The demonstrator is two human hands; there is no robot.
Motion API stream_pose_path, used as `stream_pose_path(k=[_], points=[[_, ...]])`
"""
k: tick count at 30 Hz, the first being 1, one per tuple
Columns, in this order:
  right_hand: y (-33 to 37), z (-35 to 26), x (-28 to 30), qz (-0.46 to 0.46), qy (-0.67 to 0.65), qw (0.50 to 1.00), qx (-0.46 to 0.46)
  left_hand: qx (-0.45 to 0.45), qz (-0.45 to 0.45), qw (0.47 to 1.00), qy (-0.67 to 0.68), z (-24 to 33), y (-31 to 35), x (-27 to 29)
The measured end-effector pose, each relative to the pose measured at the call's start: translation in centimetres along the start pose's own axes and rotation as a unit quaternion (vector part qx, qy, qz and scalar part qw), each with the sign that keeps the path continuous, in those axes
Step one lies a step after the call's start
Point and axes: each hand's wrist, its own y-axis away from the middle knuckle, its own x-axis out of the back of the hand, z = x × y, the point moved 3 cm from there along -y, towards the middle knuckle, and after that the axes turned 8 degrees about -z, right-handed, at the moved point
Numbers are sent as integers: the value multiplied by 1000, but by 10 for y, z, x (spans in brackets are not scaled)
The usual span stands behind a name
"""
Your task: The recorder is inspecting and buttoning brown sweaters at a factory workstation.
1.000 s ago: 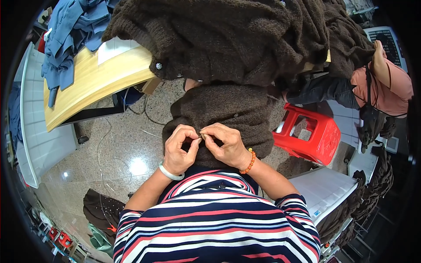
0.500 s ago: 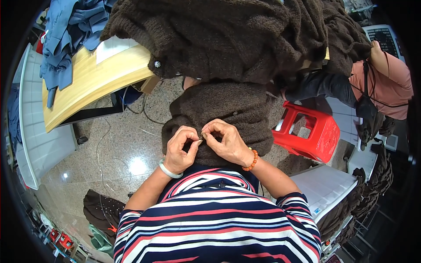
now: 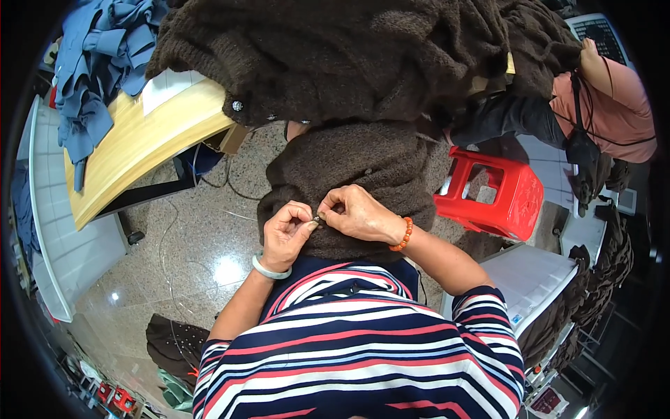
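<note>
A dark brown fuzzy knit garment [image 3: 391,164] lies bunched across my lap and reaches up toward the table. Over its near part my two hands meet, fingertips almost touching. My left hand [image 3: 285,236], with a pale bangle at the wrist, pinches a small shiny button [image 3: 317,219] between thumb and forefinger. Right beside it, my right hand [image 3: 361,215], wearing an orange bead bracelet, has thumb and forefinger pressed together at the button's edge. Whether a thread or needle is in the right fingertips is too small to tell.
More brown knitwear [image 3: 328,59] with jewelled buttons [image 3: 237,105] covers the wooden table [image 3: 150,143]. Blue cloth pieces [image 3: 87,98] are heaped at its left. A red plastic stool [image 3: 520,202] stands to the right, near a seated co-worker in a pink top [image 3: 600,115]. White bins [image 3: 66,230] flank both sides.
My fingertips have closed in on each other, and the shiny button now shows between them. The whole view has shifted slightly.
</note>
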Motion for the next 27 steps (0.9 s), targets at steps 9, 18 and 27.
stream_pose_path(k=[9,18,27], points=[[11,-9,-8,149,128,962,191,162,49,949,268,-9,-1,8],[13,1,-9,148,119,960,206,179,89,944,263,8,-7,-2],[15,0,-3,70,-94,984,135,155,92,983,-36,13,-12,9]])
